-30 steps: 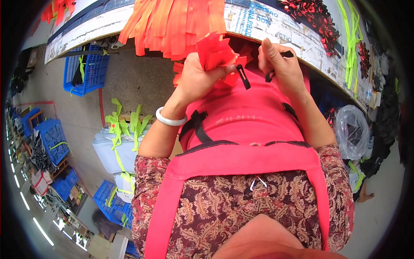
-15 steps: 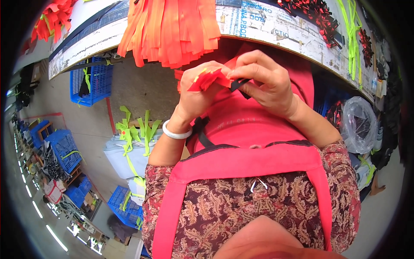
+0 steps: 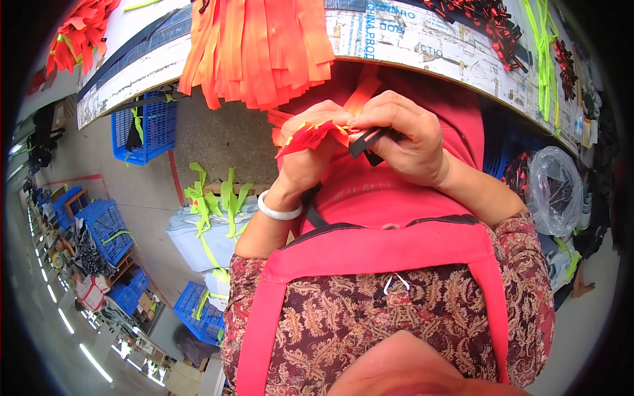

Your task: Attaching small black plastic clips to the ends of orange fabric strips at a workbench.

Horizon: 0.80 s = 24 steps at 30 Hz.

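On the floor at far left, below the worktop's left corner, stand blue crates (image 3: 146,125), and nearer the middle a pale bundle tied with lime-green straps (image 3: 214,204). Over the worktop's (image 3: 422,39) front edge, left of centre, hangs a thick bunch of orange strips (image 3: 264,49), their cut ends dangling just above the hands.

Under that edge, in front of the red apron (image 3: 370,254), the left hand (image 3: 307,148), with a white bangle (image 3: 277,210) at its wrist, is closed around a short red strap (image 3: 310,135); the thumb and fingers pinch it so that its frayed end sticks out to the left. The right hand (image 3: 406,138) meets it, fingers curled shut on a small black buckle (image 3: 370,140) pressed against the strap's end. The two hands touch at the fingertips.

The strap looks light, soft and limp, likely to flop and fold wherever it is unsupported, so a hold close to the end being worked seems best. Its woven face probably gives fair grip, though the frayed end may splay. The buckle seems stiff, smooth and small, easy to let slip; pinching it by its flat sides should steady it.

Further right, black clips (image 3: 489,16) and lime-green straps lie toward the worktop's right corner, and a clear plastic bag (image 3: 551,191) hangs below it.
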{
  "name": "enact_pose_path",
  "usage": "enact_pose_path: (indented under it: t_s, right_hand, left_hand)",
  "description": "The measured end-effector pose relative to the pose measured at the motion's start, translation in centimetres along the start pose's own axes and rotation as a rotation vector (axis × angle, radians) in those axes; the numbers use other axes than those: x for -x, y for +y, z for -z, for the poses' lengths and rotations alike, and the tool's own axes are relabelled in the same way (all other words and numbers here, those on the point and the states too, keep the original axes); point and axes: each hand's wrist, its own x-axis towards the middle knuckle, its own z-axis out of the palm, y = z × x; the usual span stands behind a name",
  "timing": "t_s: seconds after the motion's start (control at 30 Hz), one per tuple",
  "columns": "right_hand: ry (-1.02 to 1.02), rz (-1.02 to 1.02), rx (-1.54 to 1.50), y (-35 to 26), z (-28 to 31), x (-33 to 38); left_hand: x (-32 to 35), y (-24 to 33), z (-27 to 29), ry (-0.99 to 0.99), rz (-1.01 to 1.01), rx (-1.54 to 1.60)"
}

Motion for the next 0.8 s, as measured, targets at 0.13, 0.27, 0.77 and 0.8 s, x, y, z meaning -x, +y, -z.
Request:
enact_pose_path:
  t_s: [0.13,0.27,0.77,0.8]
  right_hand:
    - [0.027,-0.018,-0.032,0.3,0.2,-0.2]
    - [0.008,-0.027,-0.008,0.3,0.3,-0.1]
    - [-0.072,0.008,0.162,0.1,0.3,-0.3]
    - [-0.074,-0.014,0.165,0.2,0.2,-0.2]
  left_hand:
    - [0.0,-0.5,-0.2,0.010,-0.017,-0.014]
    - [0.1,-0.7,-0.3,0.033,-0.014,-0.008]
    - [0.3,-0.5,0.4,-0.008,-0.069,-0.155]
    - [0.5,-0.7,0.3,0.001,-0.034,-0.088]
